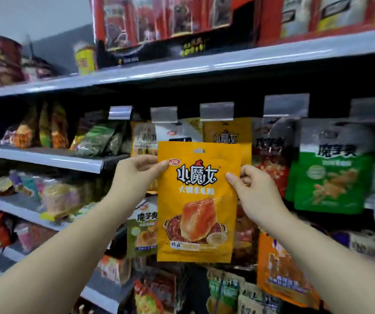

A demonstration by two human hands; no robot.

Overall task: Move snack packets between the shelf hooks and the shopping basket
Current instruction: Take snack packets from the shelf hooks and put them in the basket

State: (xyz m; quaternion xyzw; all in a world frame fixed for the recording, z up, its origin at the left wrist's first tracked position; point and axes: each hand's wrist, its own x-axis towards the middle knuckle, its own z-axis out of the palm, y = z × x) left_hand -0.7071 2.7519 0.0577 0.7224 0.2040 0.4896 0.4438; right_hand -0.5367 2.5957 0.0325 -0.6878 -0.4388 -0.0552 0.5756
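Observation:
I hold an orange-yellow snack packet [196,200] upright in front of the shelf hooks, its hang hole at the top. My left hand [136,175] pinches its upper left edge and my right hand [249,189] pinches its right edge. Just behind it, a matching orange packet [227,132] hangs on a hook under a clear label holder [216,111]. The shopping basket is not in view.
More packets hang on neighbouring hooks: a green one [331,177] and a red one [270,159] to the right, a white one [177,132] to the left. Shelves [46,158] at left carry bagged snacks. A grey upper shelf [204,64] holds red boxes.

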